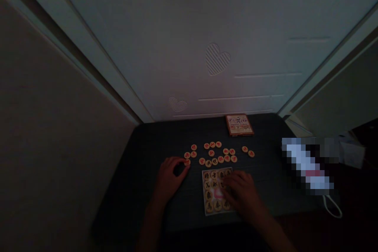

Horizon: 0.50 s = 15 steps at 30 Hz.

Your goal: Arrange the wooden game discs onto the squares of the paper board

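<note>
My left hand [171, 177] pinches a Chinese chess piece [187, 162] with a red character between thumb and index finger, at the left end of the loose pieces. A shallow square tray [204, 208] lies in front of me, holding rows of round pieces with black characters. Over the tray's right side, my right hand [242, 191] has its fingers curled down onto a black-character piece, which they partly cover. Beside the fingertips, a pinkish mark [217, 193] shows on the tray's bare floor.
Behind the tray lie several loose pieces [211, 152], mostly with red characters. A flat printed box [239, 125] sits at the back of the dark table [136, 145], against a pale panel [177, 47] with embossed hearts. At right is a blurred-out pale object [307, 165] with a cord loop [333, 208].
</note>
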Each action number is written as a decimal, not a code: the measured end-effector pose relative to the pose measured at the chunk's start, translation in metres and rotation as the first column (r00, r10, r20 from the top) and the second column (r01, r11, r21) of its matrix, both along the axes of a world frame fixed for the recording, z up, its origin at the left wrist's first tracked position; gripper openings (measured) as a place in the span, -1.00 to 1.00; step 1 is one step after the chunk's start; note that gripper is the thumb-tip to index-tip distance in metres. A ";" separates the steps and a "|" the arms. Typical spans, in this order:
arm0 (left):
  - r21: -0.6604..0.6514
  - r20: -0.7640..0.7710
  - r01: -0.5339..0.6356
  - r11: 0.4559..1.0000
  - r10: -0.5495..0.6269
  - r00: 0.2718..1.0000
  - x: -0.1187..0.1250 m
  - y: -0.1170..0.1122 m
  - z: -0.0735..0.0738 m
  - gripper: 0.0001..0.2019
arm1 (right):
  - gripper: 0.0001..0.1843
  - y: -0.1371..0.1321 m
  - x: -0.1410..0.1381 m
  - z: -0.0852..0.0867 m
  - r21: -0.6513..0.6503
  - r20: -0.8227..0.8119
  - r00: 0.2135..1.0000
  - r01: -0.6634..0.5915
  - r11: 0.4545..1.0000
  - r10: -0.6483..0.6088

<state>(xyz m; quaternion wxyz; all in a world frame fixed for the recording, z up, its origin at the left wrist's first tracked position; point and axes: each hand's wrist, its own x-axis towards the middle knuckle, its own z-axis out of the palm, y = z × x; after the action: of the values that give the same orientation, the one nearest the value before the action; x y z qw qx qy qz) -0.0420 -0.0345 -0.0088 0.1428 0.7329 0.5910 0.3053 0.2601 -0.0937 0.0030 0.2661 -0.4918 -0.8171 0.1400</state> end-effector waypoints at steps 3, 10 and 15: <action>0.004 0.006 -0.003 1.000 0.003 1.000 0.000 0.000 0.000 -0.87 | -0.78 0.000 -0.001 0.001 0.016 0.004 1.000 -0.005 1.000 0.005; 0.015 -0.003 -0.011 1.000 0.011 1.000 0.000 0.001 0.000 -0.87 | -0.82 0.001 -0.001 -0.003 0.040 -0.008 1.000 -0.013 0.999 0.013; 0.022 0.003 -0.012 1.000 0.011 1.000 0.001 0.000 0.001 -0.87 | -0.84 0.000 0.000 -0.001 0.052 -0.016 1.000 -0.016 0.999 0.017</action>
<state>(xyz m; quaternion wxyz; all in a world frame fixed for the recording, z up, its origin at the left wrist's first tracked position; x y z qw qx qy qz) -0.0415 -0.0343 -0.0081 0.1338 0.7306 0.5917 0.3134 0.2597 -0.0936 0.0018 0.2843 -0.4769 -0.8223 0.1248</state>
